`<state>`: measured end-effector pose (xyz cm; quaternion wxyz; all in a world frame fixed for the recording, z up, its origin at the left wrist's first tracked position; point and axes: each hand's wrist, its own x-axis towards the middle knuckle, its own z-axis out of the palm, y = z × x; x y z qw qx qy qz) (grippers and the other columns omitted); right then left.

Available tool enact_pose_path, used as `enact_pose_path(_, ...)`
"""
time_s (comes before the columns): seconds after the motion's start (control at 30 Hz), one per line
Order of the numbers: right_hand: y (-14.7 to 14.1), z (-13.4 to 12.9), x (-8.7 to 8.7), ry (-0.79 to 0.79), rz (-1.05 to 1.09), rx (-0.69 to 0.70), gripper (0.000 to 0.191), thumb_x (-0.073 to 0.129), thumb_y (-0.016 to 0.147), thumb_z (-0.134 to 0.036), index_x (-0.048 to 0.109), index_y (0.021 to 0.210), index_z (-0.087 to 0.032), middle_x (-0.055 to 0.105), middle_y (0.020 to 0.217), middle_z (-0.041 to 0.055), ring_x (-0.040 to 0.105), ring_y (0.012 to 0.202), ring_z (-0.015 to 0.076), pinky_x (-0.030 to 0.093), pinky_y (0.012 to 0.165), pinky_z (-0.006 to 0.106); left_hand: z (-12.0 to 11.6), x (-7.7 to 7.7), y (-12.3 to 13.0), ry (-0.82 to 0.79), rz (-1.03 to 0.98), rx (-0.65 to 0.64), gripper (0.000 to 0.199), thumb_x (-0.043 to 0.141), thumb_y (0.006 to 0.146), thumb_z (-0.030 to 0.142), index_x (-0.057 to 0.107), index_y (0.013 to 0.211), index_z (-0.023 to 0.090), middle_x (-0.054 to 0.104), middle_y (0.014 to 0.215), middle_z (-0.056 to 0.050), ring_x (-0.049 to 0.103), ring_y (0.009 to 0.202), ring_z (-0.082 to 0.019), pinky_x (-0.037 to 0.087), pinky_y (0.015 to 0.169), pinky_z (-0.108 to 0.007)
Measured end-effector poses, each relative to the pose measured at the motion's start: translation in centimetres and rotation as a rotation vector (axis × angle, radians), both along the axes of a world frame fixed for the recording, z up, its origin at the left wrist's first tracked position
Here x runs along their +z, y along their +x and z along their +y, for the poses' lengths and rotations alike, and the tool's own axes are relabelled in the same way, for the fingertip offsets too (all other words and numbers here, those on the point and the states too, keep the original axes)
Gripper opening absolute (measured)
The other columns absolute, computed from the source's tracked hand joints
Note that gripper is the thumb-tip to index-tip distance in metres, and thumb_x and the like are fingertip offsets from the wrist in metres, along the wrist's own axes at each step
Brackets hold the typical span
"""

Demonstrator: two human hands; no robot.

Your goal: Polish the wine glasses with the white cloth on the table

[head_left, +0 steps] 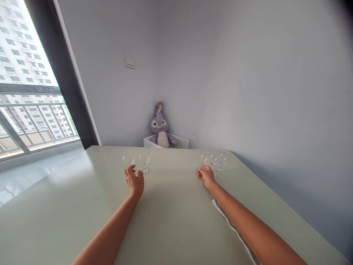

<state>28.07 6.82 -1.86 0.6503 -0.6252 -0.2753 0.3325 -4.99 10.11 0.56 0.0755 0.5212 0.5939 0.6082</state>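
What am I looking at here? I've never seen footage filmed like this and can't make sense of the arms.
There is no machine. One camera worn on a person's head looks forward and down, so both bare arms reach in from below. The left hand is at the stem of a small clear stemmed glass, with a second clear glass standing beside it; whether its grip has closed is hard to tell. The right hand touches the nearest of three clear stemmed glasses. All stand on a pale glossy table. A white cloth strip lies by the right forearm. Beyond the table, a grey plush rabbit sits in a white perforated basket.
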Motion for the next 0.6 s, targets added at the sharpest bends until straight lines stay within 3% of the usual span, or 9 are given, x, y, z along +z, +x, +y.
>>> enact_pose_path(0.17, -2.5, 1.5, -0.2, -0.001, 0.008, 0.091, 0.029, 0.059, 0.062, -0.022, 0.05, 0.089, -0.019, 0.057, 0.086, 0.0004, 0.057, 0.057, 0.0083, 0.048, 0.046, 0.017, -0.3, -0.5, 0.6, -0.09, 0.039, -0.127, 0.025, 0.043, 0.075, 0.014, 0.042, 0.099, 0.021, 0.045, 0.095, -0.003, 0.047, 0.078, -0.013, 0.042, 0.071, -0.027)
enact_pose_path(0.3, -7.8, 1.4, -0.1, -0.005, 0.022, 0.237, 0.032, 0.054, 0.064, -0.019, 0.05, 0.095, -0.019, 0.057, 0.092, 0.0034, 0.058, 0.058, 0.0096, 0.048, 0.045, 0.018, -0.7, -1.0, 1.8, -0.192, 0.138, -0.324, 0.019, 0.046, 0.077, 0.021, 0.048, 0.095, 0.022, 0.052, 0.095, -0.002, 0.051, 0.073, -0.012, 0.043, 0.067, -0.025)
enact_pose_path(0.43, -12.5, 0.4, 0.2, -0.013, 0.013, 0.353, 0.038, 0.053, 0.059, -0.011, 0.055, 0.096, -0.02, 0.058, 0.099, 0.0041, 0.06, 0.057, 0.0108, 0.048, 0.044, 0.02, -0.9, -1.7, 2.4, -0.315, 0.214, -0.486, 0.028, 0.05, 0.076, 0.026, 0.049, 0.104, 0.024, 0.054, 0.108, -0.003, 0.055, 0.075, -0.012, 0.043, 0.07, -0.026)
enact_pose_path(0.5, -12.8, 0.0, 0.2, -0.013, -0.001, 0.325, 0.038, 0.051, 0.058, -0.009, 0.056, 0.094, -0.02, 0.058, 0.098, 0.0037, 0.059, 0.055, 0.0104, 0.047, 0.043, 0.02, -0.6, -2.1, 2.3, -0.361, 0.192, -0.517, 0.035, 0.052, 0.075, 0.027, 0.048, 0.11, 0.026, 0.054, 0.114, -0.003, 0.056, 0.075, -0.012, 0.044, 0.071, -0.026)
enact_pose_path(0.6, -10.1, -0.5, 0.0, -0.015, -0.024, 0.15, 0.032, 0.047, 0.061, -0.01, 0.053, 0.091, -0.02, 0.056, 0.094, 0.0037, 0.057, 0.053, 0.0089, 0.044, 0.041, 0.018, 0.1, -2.4, 2.1, -0.419, 0.148, -0.527, 0.043, 0.054, 0.074, 0.028, 0.044, 0.116, 0.027, 0.054, 0.119, -0.003, 0.057, 0.074, -0.012, 0.044, 0.071, -0.026)
